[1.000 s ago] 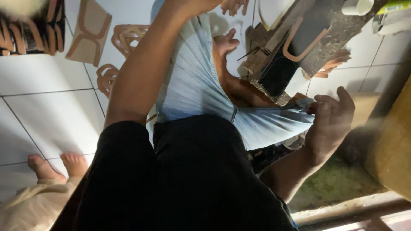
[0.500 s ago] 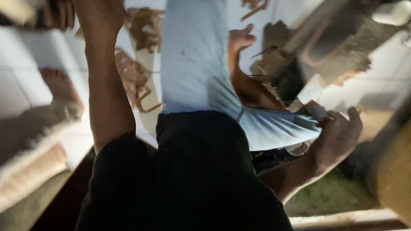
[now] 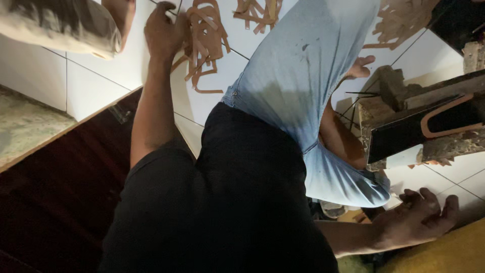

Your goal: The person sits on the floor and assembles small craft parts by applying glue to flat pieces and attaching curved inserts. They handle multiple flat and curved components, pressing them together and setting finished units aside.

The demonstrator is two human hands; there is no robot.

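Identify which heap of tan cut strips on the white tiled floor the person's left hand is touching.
The left hand touches the heap of tan strips right beside it at upper left. The other strips at top centre and the strips at upper right lie untouched.

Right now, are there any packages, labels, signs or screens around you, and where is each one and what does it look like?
None that I can make out: no package, label, sign or screen shows.
The left hand reaches into a pile of tan cut-out strips on the white tiled floor.
The right hand rests low at the right, near a yellow surface.
A dark block bearing a tan U-shaped strip stands at the right.
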